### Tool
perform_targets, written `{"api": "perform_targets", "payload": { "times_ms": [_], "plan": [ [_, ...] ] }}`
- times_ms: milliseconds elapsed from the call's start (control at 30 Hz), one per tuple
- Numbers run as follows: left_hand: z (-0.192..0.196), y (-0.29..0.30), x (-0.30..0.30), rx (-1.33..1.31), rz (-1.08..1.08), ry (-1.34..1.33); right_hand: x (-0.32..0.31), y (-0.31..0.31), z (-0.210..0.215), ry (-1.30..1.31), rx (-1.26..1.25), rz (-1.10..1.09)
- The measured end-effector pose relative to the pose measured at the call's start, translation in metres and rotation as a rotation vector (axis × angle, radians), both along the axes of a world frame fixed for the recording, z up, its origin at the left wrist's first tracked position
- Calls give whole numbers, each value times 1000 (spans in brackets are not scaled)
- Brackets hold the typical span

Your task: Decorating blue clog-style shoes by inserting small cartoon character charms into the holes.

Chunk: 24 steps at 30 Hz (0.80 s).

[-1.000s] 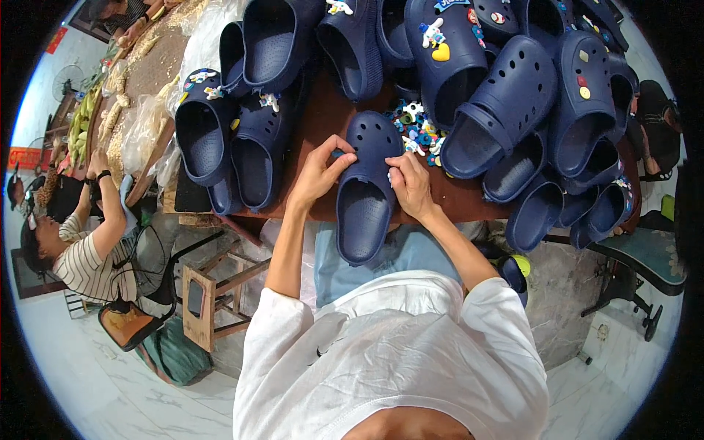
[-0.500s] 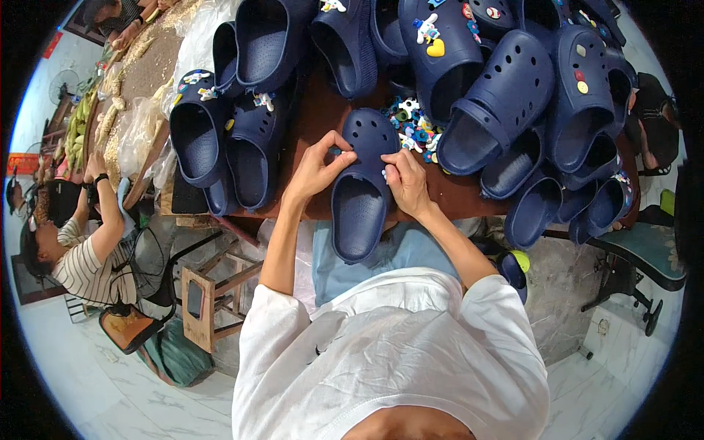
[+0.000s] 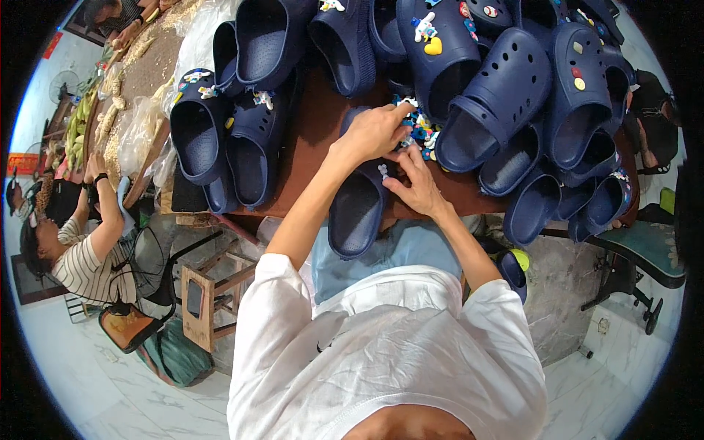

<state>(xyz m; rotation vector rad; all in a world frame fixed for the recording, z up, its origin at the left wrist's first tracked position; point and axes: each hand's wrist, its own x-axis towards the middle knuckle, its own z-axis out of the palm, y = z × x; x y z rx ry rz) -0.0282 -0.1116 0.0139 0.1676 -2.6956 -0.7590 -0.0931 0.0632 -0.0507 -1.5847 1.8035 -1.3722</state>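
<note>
Brown to begin with: saw a worktop (image 3: 306, 128) spread across the upper middle of the frame. Noted navy clogs (image 3: 506, 88) crowding it at upper left and upper right, several decorated on the toe. Found a single clog (image 3: 357, 210) at centre, with its heel past the worktop's near edge and its toe mostly covered. Saw the left hand (image 3: 368, 135) lying across that toe, and the right hand (image 3: 419, 183) just right of centre, released, with thumb parted from fingers beside the clog's edge. Noted a multicoloured heap of charms (image 3: 422, 133) above, under the left fingertips; could not tell pinching from touching there. Last, spotted a pale grey charm (image 3: 383, 171) on the clog's right edge, near the right thumb.
</note>
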Motion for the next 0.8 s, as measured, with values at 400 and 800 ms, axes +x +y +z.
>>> {"api": "perform_targets", "payload": {
  "times_ms": [400,800],
  "plan": [
    [-8,49,81,-100,574,-7,8,-21,-3,293,-150,-109],
    [-15,52,80,-115,593,116,0,-32,-9,151,-206,-42]
  ]
}}
